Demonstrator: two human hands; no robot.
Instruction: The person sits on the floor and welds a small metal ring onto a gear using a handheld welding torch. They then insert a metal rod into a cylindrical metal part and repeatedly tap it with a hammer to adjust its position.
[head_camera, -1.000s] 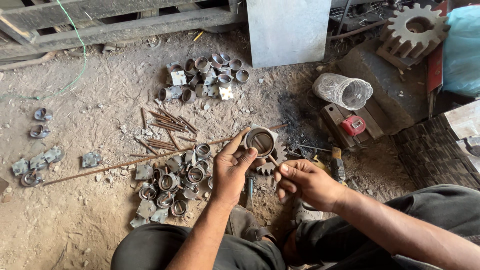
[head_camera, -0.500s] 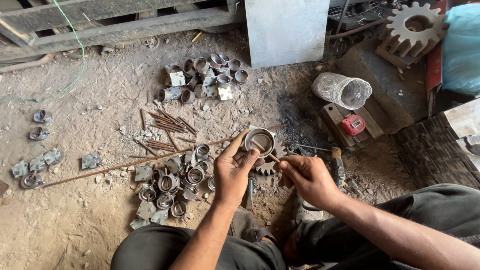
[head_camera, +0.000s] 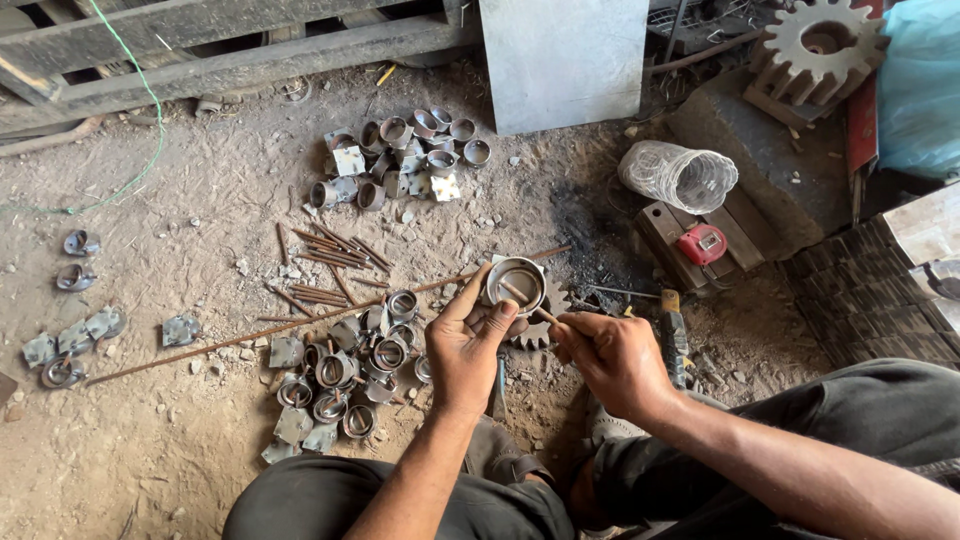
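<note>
- Hands first: the left hand (head_camera: 465, 345) pinches a short grey metal ring with a flat plate on its back (head_camera: 515, 283) between thumb and fingers, holding it up over the dirt floor (head_camera: 180, 440), open mouth toward the camera.
- Right hand (head_camera: 615, 360) is closed round a thin rust-brown metal pin (head_camera: 528, 303), whose free tip lies across the mouth of the ring and seems to touch its inner wall.
- Step in hand, as I judge it: fitting the pin to the ring, at the point of lining up; the pin sits slanted and does not look seated.
- Next move calls for a steady left grip, so the ring does not turn, and a fine change of the pin's angle by the right fingers; whether a hole waits for it in the wall cannot be told from this view.
- Just left of the left hand lies a heap of similar grey rings on plates (head_camera: 340, 375); a second heap (head_camera: 405, 160) lies farther up the floor, near an upright grey metal sheet (head_camera: 562, 60).
- Loose rust-brown short rods (head_camera: 330, 250) are scattered between the heaps, and a long thin rusty bar (head_camera: 250, 335) runs across the ground.
- Under the held ring a small dark toothed gear (head_camera: 545, 325) rests on the floor; a red tape measure (head_camera: 703, 243) sits well to the right.
</note>
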